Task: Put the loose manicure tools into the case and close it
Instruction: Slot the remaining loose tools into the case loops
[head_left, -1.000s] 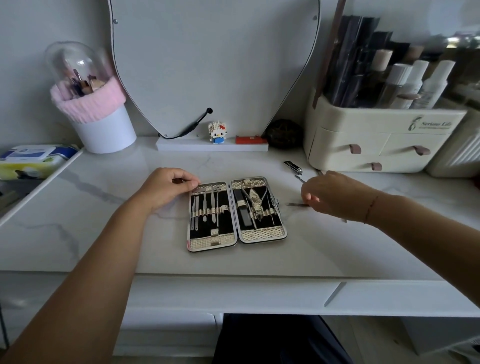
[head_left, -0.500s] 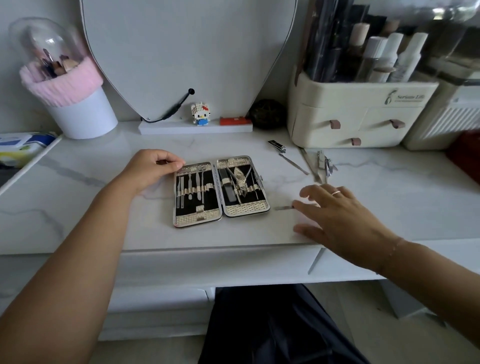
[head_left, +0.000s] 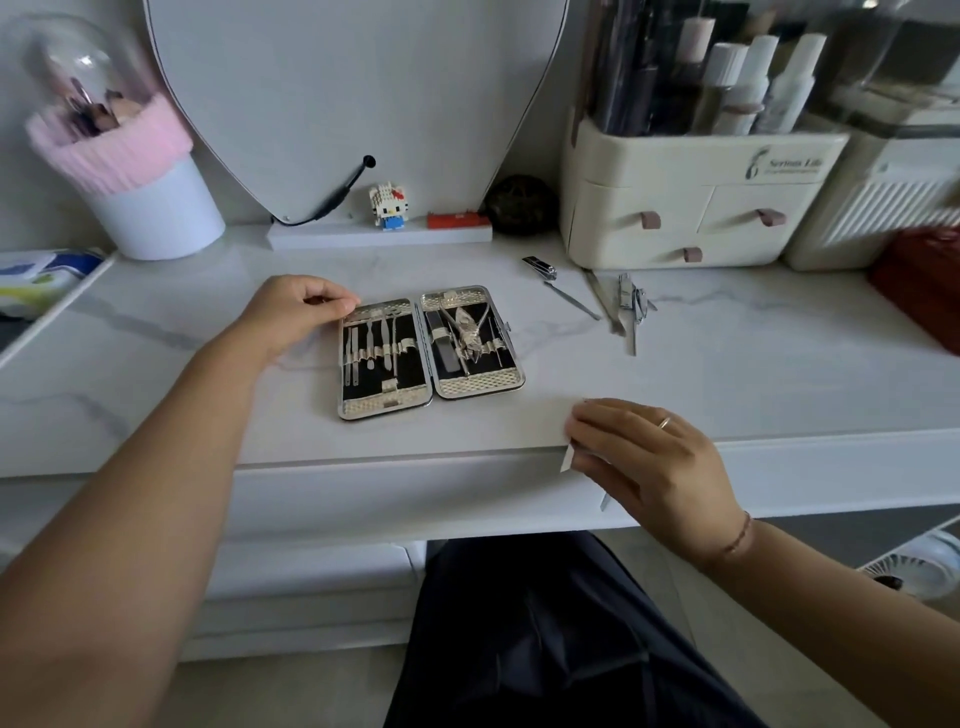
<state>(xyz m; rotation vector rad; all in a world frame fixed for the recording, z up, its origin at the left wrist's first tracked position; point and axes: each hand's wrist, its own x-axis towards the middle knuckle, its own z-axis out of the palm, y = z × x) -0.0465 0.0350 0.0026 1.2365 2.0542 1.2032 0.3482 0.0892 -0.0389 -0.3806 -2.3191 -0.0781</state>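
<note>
The manicure case (head_left: 470, 385) lies open and flat on the white marble desk (head_left: 727, 374), with metal tools strapped into both black halves. My left hand (head_left: 296, 312) rests at the case's far left corner, fingers curled against its rim. My right hand (head_left: 649, 462) is at the desk's front edge, right of the case, pinching a thin flat metal tool (head_left: 566, 460) whose tip sticks out below my fingers. Loose tools lie at the back right: a nail clipper (head_left: 540, 266), a thin pick (head_left: 571, 300) and several slim tools (head_left: 626, 306).
A cream drawer organizer (head_left: 685, 208) with bottles stands behind the loose tools, a red object (head_left: 919, 280) at far right. A mirror base (head_left: 379, 236) with a small figurine sits behind the case, a white brush cup (head_left: 156, 208) at back left. My dark-clothed lap is under the desk.
My right hand has drawn the thin tool from beside the case to the desk's front edge and closed on it. My left hand has stayed at the case's corner.
</note>
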